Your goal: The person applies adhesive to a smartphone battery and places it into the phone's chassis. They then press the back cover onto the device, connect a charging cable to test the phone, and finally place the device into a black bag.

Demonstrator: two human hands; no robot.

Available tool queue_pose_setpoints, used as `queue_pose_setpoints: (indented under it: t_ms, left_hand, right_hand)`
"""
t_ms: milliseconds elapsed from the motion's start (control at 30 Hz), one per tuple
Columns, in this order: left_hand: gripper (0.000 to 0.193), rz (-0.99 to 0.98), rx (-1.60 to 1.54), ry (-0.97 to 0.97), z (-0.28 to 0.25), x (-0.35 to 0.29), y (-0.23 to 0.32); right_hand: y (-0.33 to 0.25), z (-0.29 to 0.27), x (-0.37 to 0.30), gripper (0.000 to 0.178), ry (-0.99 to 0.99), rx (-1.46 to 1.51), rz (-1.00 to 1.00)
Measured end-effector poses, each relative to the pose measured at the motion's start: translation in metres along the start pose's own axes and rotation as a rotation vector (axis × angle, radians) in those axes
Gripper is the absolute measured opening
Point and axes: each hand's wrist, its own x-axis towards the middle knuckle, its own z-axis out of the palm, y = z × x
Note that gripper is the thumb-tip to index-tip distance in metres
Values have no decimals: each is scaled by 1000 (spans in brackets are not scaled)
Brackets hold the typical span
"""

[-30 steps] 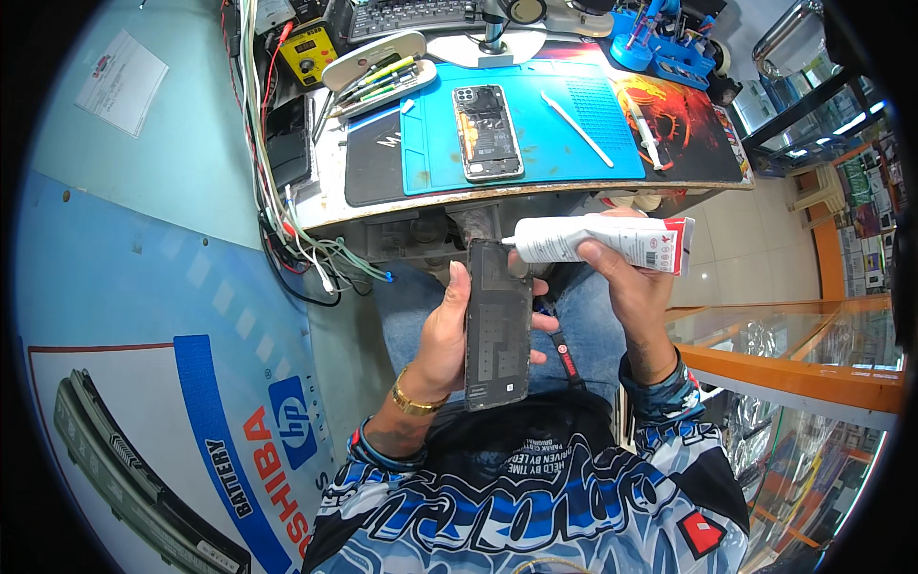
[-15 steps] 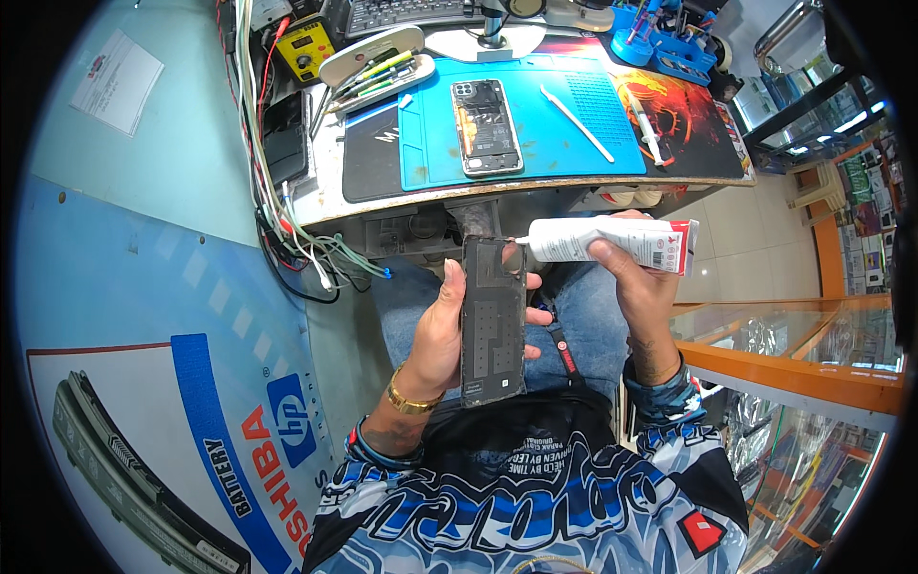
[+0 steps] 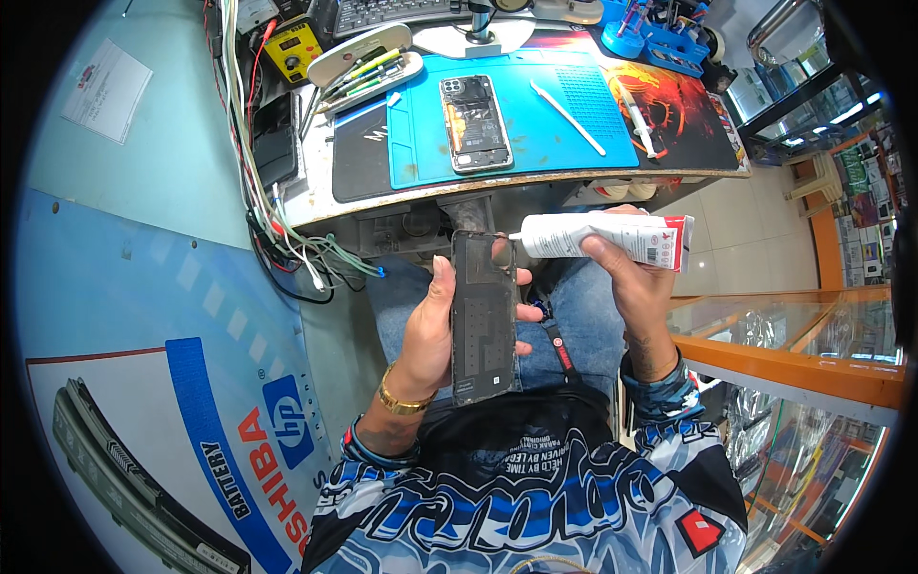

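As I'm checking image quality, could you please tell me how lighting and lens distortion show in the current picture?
Head view: blue mat brightly lit, space under the desk shadowed; head view: desk's front edge bowed, picture corners black; head view: small glare spot on the tiled floor, none strong on the dark panel in the left hand.

Bright, whitish light covered the blue mat (image 3: 416, 143), which paled toward its upper part, while the space beneath the desk (image 3: 314, 194) lay in deep shadow. The white tube (image 3: 564, 237) was nearly bleached along its upper side; the dark phone cover (image 3: 483, 330) returned little light. A small glare spot marked the tiled floor (image 3: 741, 225), and reflections streaked the glass counter (image 3: 755, 320). Tube and cover were fairly sharp; shelves (image 3: 865, 230) near the right rim appeared softer. Fisheye distortion bowed the desk's front edge, and black filled the corners.
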Motion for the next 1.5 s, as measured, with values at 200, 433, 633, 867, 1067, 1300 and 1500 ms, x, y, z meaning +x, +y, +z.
queue_pose_setpoints:
  t_ms: [200, 433, 633, 867, 1067, 1300, 1500]
  left_hand:
    - [71, -12, -11, 10, -1, 1, -1]
    - [72, -18, 66, 25, 0, 0, 1]
    - [73, -6, 84, 45, -1, 2, 1]
    - [72, -15, 73, 42, 0, 3, 1]
    - [76, -20, 121, 78, 1, 4, 3]
    - [72, -24, 87, 65, 2, 3, 6]
    - [71, -18, 99, 81, 3, 4, 5]
  right_hand:
    - [6, -8, -5, 22, 16, -33, 16]
    - [1, -8, -3, 21, -3, -78, 4]
    - [8, -15, -7, 21, -39, -92, -37]
    - [4, -8, -4, 21, 14, -64, -4]
    - [6, -14, -7, 21, -64, -111, -45]
    - [-2, -13, -7, 21, -92, -164, -17]
    - [-6, -16, -9, 22, -130, -200, -14]
